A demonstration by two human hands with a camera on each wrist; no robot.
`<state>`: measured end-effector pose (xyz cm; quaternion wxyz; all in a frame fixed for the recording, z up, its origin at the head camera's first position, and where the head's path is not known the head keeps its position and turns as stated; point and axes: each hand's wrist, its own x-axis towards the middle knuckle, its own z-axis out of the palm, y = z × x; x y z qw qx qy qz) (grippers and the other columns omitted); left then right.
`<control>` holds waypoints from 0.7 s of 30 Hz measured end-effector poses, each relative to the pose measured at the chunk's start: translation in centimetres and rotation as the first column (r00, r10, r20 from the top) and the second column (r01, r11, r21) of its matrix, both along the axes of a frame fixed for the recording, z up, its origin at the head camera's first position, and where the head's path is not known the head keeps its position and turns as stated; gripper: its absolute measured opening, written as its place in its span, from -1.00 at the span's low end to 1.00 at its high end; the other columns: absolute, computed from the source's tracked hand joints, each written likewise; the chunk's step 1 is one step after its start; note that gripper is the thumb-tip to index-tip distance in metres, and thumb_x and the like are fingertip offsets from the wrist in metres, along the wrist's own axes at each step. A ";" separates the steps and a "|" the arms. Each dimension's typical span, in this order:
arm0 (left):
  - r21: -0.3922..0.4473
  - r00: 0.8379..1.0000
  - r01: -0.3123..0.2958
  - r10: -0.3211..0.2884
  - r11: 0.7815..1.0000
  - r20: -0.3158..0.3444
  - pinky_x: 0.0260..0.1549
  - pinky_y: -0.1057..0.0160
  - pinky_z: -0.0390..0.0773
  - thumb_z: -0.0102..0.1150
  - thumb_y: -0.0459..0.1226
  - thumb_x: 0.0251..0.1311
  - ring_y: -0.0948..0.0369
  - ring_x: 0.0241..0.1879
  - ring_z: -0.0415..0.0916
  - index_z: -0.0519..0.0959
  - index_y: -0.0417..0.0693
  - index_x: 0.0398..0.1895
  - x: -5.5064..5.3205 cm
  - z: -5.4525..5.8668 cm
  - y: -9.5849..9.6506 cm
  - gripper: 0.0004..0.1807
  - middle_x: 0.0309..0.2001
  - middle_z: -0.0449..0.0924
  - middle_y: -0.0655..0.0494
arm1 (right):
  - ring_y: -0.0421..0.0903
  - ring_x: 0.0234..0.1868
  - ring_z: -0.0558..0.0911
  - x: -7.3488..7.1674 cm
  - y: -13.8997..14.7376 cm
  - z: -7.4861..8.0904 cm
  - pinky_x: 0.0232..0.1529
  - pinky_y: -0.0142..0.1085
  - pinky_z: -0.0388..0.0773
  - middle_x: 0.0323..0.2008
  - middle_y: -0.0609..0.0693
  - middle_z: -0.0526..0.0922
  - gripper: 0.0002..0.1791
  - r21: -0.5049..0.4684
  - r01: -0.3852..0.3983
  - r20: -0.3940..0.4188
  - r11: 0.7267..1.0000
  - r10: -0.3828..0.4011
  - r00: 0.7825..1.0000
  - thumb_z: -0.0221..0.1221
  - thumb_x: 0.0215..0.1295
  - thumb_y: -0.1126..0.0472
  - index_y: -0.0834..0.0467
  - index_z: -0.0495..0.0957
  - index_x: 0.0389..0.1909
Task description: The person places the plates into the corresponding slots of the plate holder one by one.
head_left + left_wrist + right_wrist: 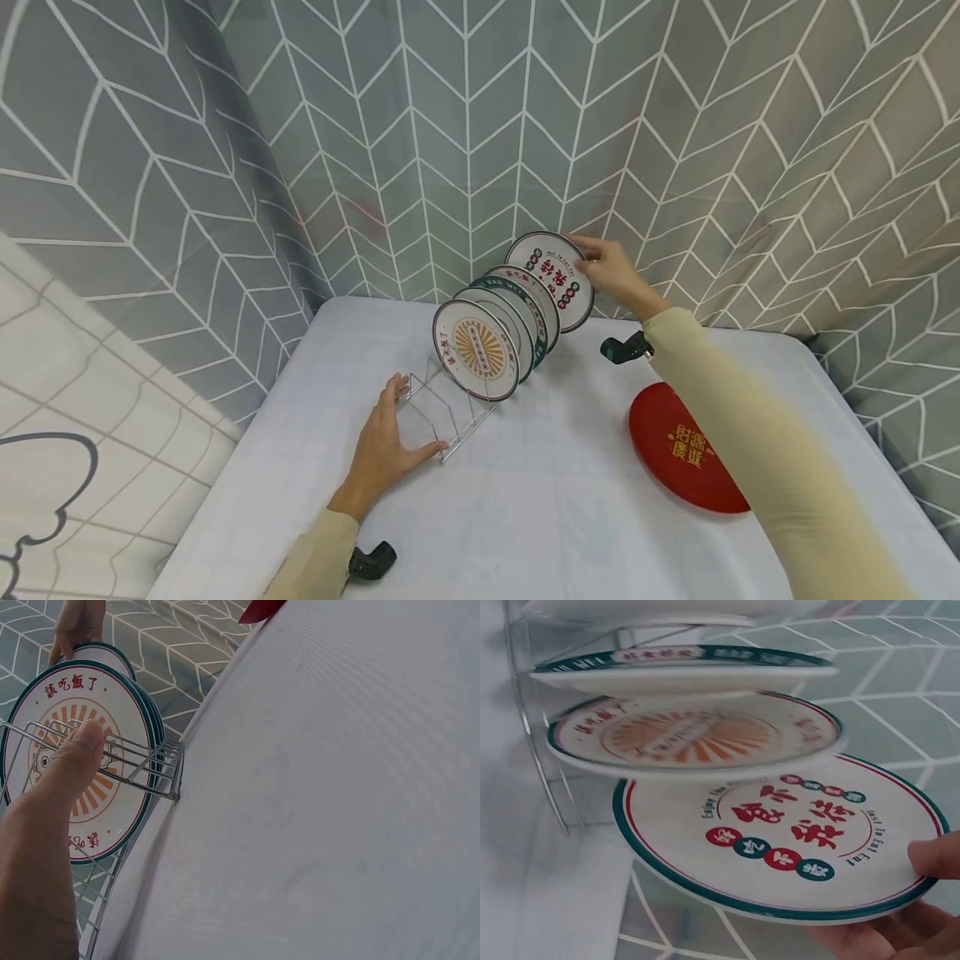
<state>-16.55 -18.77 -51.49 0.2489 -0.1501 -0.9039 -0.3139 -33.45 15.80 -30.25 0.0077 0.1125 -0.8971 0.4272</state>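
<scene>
Found the left hand grasping the near end of a wire plate rack, with the thumb at one corner and the fingers at the other. Found the right hand pinching the edge of a white, teal-rimmed plate printed with red characters, with the thumb on the printed face and the fingers behind. Located that plate on edge at the far end of the row, just behind its neighbour; cannot tell whether its lower edge touches the rack. Counted four more plates standing in the rack, overlapping, including a front plate with an orange sunburst. Noted a red disc with gold characters lying flat at the right of the white-covered tabletop, partly hidden by the right forearm. Recorded a chevron-patterned curtain behind.
</scene>
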 end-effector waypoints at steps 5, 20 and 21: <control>0.004 1.000 0.006 -0.005 1.000 -0.022 0.31 -0.01 0.40 0.59 0.19 -0.37 -0.01 0.34 0.36 -0.06 -0.18 0.54 0.0 -0.2 0.0 0.44 0.39 0.32 -0.12 | 0.17 -0.08 0.63 -0.3 -1.3 -1.6 -0.18 -0.14 0.65 0.09 0.32 0.58 -0.43 0.072 -0.027 0.016 0.997 0.026 1.000 -0.03 0.45 0.34 -0.05 0.31 0.43; -0.009 0.999 -0.002 0.002 1.000 -0.034 0.31 0.01 0.42 0.60 0.18 -0.40 0.00 0.34 0.36 0.02 -0.27 0.49 -0.2 -0.3 0.0 0.41 0.38 0.33 -0.11 | 0.08 -0.02 0.53 -2.0 -1.0 -5.0 -0.27 -0.28 0.61 0.29 0.29 0.38 -0.44 -0.014 -0.150 0.103 0.989 0.151 0.983 0.00 0.46 0.33 0.01 0.28 0.44; -0.008 0.999 -0.001 0.000 1.000 -0.033 0.31 0.01 0.42 0.60 0.18 -0.39 0.00 0.34 0.36 0.01 -0.25 0.50 -0.2 -0.3 -0.1 0.41 0.38 0.33 -0.11 | 0.06 -0.05 0.54 -2.1 -1.1 -5.1 -0.28 -0.30 0.62 0.29 0.28 0.38 -0.44 -0.026 -0.145 0.117 0.989 0.147 0.982 0.01 0.46 0.31 -0.01 0.28 0.45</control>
